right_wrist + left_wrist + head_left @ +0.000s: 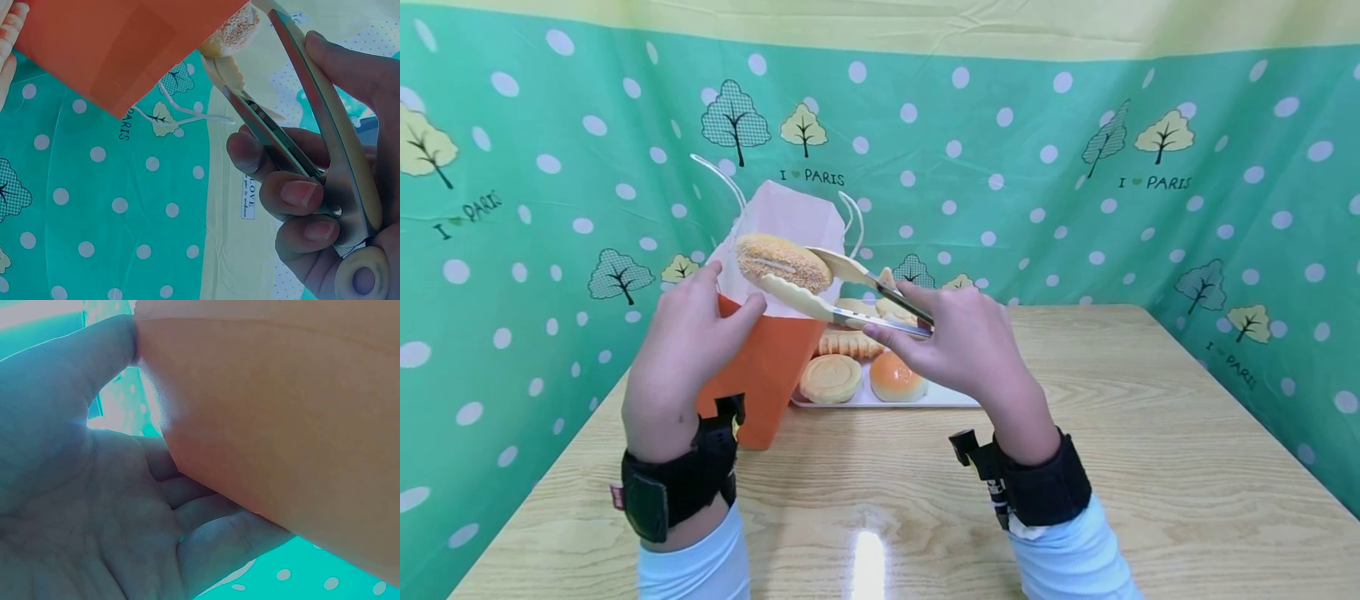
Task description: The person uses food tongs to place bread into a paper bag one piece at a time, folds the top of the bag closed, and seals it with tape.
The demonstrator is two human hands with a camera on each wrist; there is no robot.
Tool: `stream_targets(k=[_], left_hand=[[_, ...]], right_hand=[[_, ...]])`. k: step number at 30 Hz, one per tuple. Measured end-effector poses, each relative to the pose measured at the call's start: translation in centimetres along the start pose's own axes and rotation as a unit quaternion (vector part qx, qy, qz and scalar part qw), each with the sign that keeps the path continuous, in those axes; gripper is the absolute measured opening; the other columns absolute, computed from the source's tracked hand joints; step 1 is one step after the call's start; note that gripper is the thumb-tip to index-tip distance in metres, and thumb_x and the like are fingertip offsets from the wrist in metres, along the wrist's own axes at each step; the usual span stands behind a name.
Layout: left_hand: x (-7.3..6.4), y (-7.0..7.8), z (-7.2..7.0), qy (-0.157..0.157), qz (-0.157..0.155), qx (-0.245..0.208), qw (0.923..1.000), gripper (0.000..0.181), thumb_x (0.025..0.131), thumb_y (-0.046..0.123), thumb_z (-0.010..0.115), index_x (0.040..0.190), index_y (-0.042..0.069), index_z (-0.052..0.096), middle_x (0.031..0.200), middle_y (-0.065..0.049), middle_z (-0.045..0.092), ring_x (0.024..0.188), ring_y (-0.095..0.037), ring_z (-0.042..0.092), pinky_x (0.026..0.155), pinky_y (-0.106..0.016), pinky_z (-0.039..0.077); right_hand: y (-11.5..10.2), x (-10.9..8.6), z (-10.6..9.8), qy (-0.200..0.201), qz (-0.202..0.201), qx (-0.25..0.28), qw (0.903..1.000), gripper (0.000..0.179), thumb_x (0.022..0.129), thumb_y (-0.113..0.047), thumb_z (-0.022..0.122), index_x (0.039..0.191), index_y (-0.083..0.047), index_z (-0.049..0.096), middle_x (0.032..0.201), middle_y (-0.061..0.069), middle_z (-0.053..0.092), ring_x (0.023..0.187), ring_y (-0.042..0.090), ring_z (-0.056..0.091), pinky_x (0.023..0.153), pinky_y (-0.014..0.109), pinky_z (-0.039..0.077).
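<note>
My left hand (688, 337) grips the rim of an orange paper bag (767, 362) with a white inside and white cord handles. In the left wrist view the thumb is at the bag's edge, and the other fingers lie along its outer side. My right hand (966, 337) holds a pair of food tongs (300, 153) with cream-coloured tips and metal arms. Between those tips is an oblong crumb-coated bread roll (784, 263), tilted in front of the bag's white lining, at its open mouth.
Behind the bag and the right hand stands a white tray (951, 402). It bears a round flat pastry (831, 379), a shiny brown-topped bun (897, 377), a ridged bread (850, 344) and other breads. The wooden table (1075, 417) meets a green dotted curtain at the back and sides.
</note>
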State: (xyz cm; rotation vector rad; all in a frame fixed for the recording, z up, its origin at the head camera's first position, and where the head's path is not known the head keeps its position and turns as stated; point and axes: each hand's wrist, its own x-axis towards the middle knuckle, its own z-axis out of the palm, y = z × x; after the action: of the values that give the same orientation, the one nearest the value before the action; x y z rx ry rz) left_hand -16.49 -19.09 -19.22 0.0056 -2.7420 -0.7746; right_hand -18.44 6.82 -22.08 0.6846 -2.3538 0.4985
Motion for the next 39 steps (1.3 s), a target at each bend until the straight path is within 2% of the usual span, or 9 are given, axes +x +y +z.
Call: stream_targets(k=[5, 13, 21, 30, 39], left_hand=[[0.03, 0.07, 0.0, -0.004, -0.003, 0.001, 1.0, 0.076, 0.093, 0.041, 0.042, 0.148, -0.002, 0.011, 0.073, -0.015, 0.042, 0.06, -0.026, 0.043, 0.046, -0.031, 0.037], [0.04, 0.01, -0.08, -0.007, 0.002, -0.005, 1.0, 0.076, 0.094, 0.04, 0.042, 0.147, -0.004, 0.012, 0.079, -0.016, 0.043, 0.069, -0.028, 0.044, 0.047, -0.032, 0.037], [0.03, -0.13, -0.09, -0.008, 0.008, -0.013, 0.9999, 0.075, 0.094, 0.039, 0.042, 0.147, -0.005, 0.012, 0.074, -0.015, 0.039, 0.054, -0.025, 0.039, 0.044, -0.032, 0.032], [0.15, -0.12, -0.04, -0.004, 0.01, -0.011, 0.9999, 0.075, 0.094, 0.037, 0.044, 0.147, -0.005, 0.012, 0.063, -0.01, 0.038, 0.05, -0.024, 0.039, 0.044, -0.032, 0.033], [0.28, -0.18, -0.05, -0.003, 0.013, -0.011, 0.9999, 0.075, 0.093, 0.037, 0.044, 0.147, -0.005, 0.013, 0.062, -0.009, 0.037, 0.047, -0.023, 0.038, 0.044, -0.032, 0.033]], right_hand=[[0.06, 0.01, -0.06, -0.005, -0.002, -0.002, 1.0, 0.064, 0.078, -0.065, 0.055, 0.124, -0.021, 0.062, 0.043, -0.004, 0.032, 0.039, 0.015, 0.029, 0.035, 0.027, 0.016], [-0.03, 0.04, -0.23, -0.012, 0.0, 0.004, 0.9999, 0.064, 0.078, -0.065, 0.055, 0.125, -0.021, 0.062, 0.044, -0.004, 0.03, 0.038, 0.015, 0.027, 0.036, 0.027, 0.016], [0.05, 0.0, -0.21, -0.017, 0.003, 0.006, 0.9998, 0.064, 0.078, -0.064, 0.055, 0.124, -0.02, 0.063, 0.044, -0.004, 0.031, 0.04, 0.015, 0.03, 0.036, 0.027, 0.016], [0.1, 0.08, -0.23, -0.019, -0.002, 0.004, 0.9998, 0.062, 0.079, -0.063, 0.055, 0.124, -0.02, 0.063, 0.045, -0.004, 0.031, 0.04, 0.015, 0.029, 0.036, 0.027, 0.016], [0.12, 0.12, -0.24, -0.021, 0.002, 0.006, 0.9998, 0.063, 0.078, -0.063, 0.057, 0.123, -0.02, 0.063, 0.045, -0.004, 0.032, 0.04, 0.015, 0.03, 0.037, 0.027, 0.017]])
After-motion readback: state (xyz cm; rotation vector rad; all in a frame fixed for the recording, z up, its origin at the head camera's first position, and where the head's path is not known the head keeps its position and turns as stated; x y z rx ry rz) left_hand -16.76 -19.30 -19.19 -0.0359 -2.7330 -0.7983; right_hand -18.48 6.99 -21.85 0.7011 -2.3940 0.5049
